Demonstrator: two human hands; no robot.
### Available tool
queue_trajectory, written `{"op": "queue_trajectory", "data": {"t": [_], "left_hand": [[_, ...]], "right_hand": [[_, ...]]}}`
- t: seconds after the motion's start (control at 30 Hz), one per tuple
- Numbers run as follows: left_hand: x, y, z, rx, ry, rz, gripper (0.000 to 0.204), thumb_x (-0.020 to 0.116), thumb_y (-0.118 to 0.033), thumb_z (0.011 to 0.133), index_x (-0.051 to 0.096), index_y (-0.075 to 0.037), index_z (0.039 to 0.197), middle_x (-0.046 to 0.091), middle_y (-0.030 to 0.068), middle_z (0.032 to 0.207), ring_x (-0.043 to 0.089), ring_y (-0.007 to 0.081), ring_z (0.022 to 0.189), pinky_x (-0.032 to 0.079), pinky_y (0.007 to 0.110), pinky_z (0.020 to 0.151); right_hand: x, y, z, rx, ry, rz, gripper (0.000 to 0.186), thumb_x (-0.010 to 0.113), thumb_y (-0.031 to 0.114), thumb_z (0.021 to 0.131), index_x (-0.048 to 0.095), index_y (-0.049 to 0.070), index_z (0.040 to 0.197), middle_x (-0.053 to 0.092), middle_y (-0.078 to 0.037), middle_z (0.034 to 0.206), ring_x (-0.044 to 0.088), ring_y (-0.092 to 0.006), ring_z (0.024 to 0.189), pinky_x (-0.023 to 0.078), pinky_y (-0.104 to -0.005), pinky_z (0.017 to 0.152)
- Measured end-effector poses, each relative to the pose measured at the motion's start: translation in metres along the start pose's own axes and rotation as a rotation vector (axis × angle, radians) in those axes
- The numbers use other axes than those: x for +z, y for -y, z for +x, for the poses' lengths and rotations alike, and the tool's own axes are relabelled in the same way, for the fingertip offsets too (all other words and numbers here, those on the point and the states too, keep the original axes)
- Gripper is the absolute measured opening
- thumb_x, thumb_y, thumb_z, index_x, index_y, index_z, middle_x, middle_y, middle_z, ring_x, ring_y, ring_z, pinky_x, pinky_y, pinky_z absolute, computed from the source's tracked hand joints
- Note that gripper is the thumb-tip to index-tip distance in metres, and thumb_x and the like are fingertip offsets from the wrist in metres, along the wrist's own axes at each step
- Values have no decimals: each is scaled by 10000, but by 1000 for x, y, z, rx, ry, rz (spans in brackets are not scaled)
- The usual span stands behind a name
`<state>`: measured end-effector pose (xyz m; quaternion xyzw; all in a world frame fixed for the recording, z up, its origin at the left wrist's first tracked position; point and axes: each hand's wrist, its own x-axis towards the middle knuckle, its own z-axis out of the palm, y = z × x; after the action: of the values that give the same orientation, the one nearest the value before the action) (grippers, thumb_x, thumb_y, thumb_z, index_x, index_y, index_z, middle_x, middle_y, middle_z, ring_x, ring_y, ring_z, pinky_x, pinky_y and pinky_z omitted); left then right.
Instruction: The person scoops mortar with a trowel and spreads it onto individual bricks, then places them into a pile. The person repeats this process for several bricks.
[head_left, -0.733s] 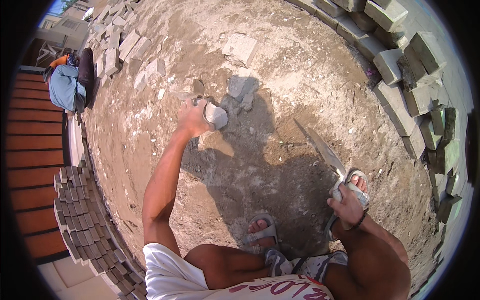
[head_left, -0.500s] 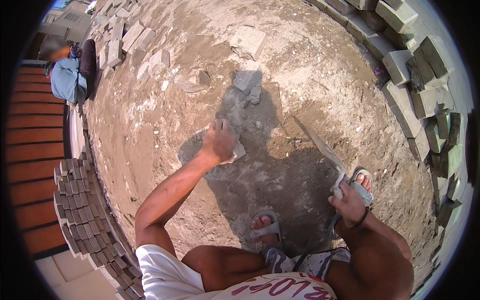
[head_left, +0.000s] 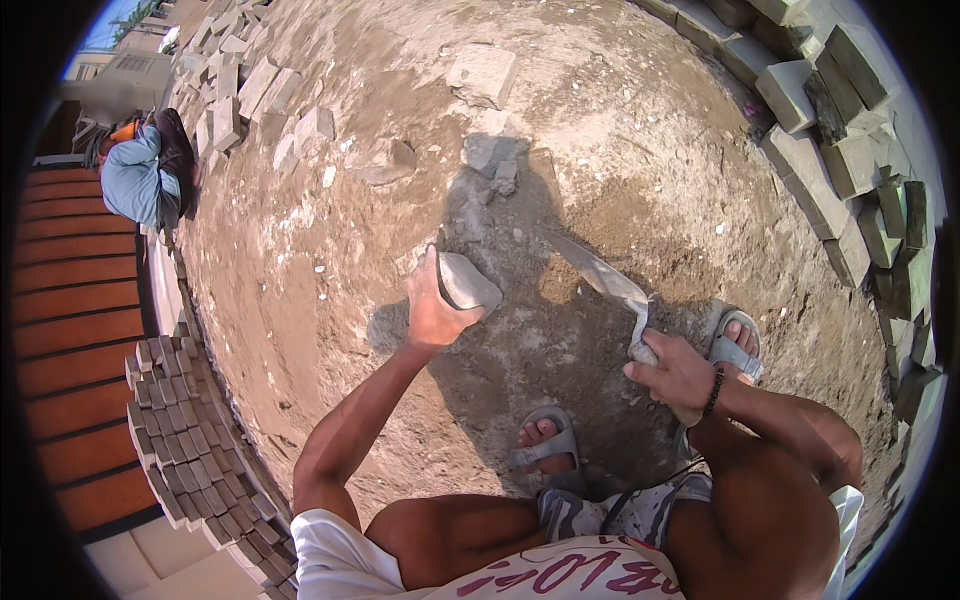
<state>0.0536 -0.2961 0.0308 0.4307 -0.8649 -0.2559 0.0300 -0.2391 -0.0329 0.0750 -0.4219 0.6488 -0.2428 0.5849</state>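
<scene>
My left hand (head_left: 437,308) grips a grey chunk of broken concrete (head_left: 468,282) from its left side, the fingers partly hidden behind it. The chunk appears tilted just over the dirt; whether it touches the ground I cannot tell. On the right, my right hand (head_left: 678,372) is closed round the handle of a trowel (head_left: 607,276). The trowel's long dusty blade points up and left, toward the patch of dug soil and the chunk. Beyond my hands, a grey broken piece (head_left: 492,158) lies in my shadow, with a flat pale slab (head_left: 482,75) farther off.
Loose paving blocks (head_left: 240,105) are scattered at the far left, near a crouching person (head_left: 145,172). Stacked blocks (head_left: 195,440) stand by the orange slatted gate (head_left: 85,330). A rough row of blocks (head_left: 850,165) lines the right side. My sandalled feet (head_left: 546,445) are close to me.
My left hand has turned and raised the concrete chunk, so more of its face shows. The trowel in my right hand has moved left, its blade swinging toward the chunk.
</scene>
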Motion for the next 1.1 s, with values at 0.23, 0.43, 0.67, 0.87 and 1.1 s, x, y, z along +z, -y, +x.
{"op": "queue_trajectory", "data": {"t": [0.23, 0.43, 0.67, 0.87, 1.1], "left_hand": [[24, -11, -43, -149, -82, -152, 1226, 895, -407, 596, 182, 65, 1474, 334, 266, 1410, 315, 401, 1342, 283, 494, 1127], [26, -11, -44, -124, -87, -244, 1118, 872, -382, 654, 209, 60, 1437, 247, 276, 1480, 278, 391, 1392, 254, 469, 1155], [24, -5, -46, -107, -88, -289, 1058, 869, -335, 649, 242, 54, 1407, 242, 251, 1494, 256, 379, 1407, 243, 460, 1160], [32, -1, -47, -87, -99, -285, 1088, 871, -312, 640, 216, 50, 1431, 196, 235, 1510, 228, 372, 1415, 241, 471, 1162], [31, -8, -43, -100, -46, -345, 1162, 870, -313, 647, 145, 45, 1482, 151, 243, 1527, 197, 372, 1435, 218, 464, 1177]], "right_hand": [[37, 41, 40, -118, 122, -163, 400, 604, 301, 893, 510, -58, 1040, 636, -298, 779, 641, -479, 788, 501, -522, 715], [81, 37, 65, -159, 142, -126, 402, 594, 282, 894, 497, -84, 1030, 636, -314, 794, 640, -484, 807, 501, -526, 734], [77, 26, 102, -113, 70, -177, 411, 593, 270, 892, 505, -96, 1058, 651, -294, 795, 657, -451, 773, 517, -488, 737], [89, 21, 103, 136, 201, 3, 402, 593, 262, 882, 516, -91, 1058, 662, -277, 807, 669, -430, 771, 523, -474, 732], [52, 35, 84, -128, 8, -228, 372, 604, 266, 877, 500, -58, 1027, 645, -266, 769, 630, -474, 767, 497, -518, 717]]}}
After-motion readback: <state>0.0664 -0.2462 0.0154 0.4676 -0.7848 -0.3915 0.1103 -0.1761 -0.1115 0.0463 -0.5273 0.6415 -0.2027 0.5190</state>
